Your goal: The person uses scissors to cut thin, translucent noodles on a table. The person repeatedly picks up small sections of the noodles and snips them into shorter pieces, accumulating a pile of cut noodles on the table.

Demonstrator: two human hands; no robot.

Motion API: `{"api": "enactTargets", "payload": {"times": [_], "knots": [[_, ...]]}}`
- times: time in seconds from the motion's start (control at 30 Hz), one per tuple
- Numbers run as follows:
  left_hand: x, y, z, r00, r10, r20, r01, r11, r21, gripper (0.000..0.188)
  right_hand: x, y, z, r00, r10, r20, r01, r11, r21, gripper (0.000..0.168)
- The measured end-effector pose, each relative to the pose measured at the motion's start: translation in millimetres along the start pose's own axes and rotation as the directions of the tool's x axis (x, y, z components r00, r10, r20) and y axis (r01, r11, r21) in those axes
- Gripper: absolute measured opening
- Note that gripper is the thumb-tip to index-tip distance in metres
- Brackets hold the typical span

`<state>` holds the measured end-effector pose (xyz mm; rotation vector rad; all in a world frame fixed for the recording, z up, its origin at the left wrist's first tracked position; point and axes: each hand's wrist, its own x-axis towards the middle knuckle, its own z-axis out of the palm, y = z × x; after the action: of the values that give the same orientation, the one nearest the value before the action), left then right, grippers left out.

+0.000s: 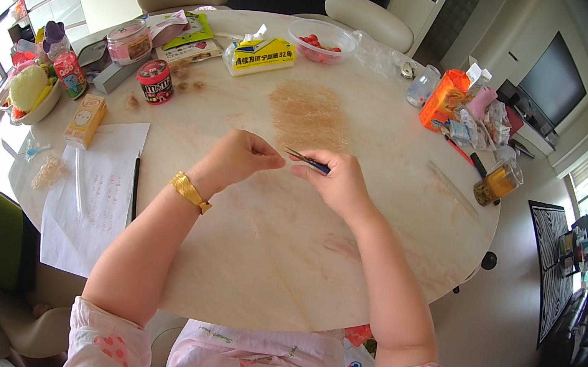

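My left hand [248, 161], with a gold bracelet at the wrist, has its thumb and fingertips pinched together above the table; whether something thin is between them cannot be told. My right hand [338, 179] holds small dark-handled scissors or tweezers [309, 160], their thin metal tips pointing left towards the left fingertips. The two hands are close but apart. Just beyond them, a flat patch of fine light-brown strands [311, 116] lies on the marble-patterned round table [256, 270].
At left are written paper [93, 196], a black pencil [135, 189], a strand tangle [50, 172], a yellow box [85, 120] and a candy tub [155, 81]. Tissues [259, 58] and a plastic bowl [321, 42] stand behind. At right are a clear ruler-like strip [452, 188] and a drink jug [498, 183].
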<state>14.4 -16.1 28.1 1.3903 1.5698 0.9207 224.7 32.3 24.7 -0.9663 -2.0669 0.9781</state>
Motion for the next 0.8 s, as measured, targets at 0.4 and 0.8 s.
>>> {"api": "enactTargets", "payload": {"times": [0.4,0.8], "knots": [[-1.2,2.2,-1.8,0.995,-0.031,0.093,0.041,0.993,-0.107,0.024,0.4,2.4,-27.9,1.0,0.024,0.015,-0.022,0.992,-0.121,0.019],[3.8,-18.5,-6.1,0.991,-0.021,0.129,-0.001,0.986,0.167,0.016,4.2,52.5,-81.7,0.883,0.455,0.111,-0.425,0.878,-0.221,0.027]]}}
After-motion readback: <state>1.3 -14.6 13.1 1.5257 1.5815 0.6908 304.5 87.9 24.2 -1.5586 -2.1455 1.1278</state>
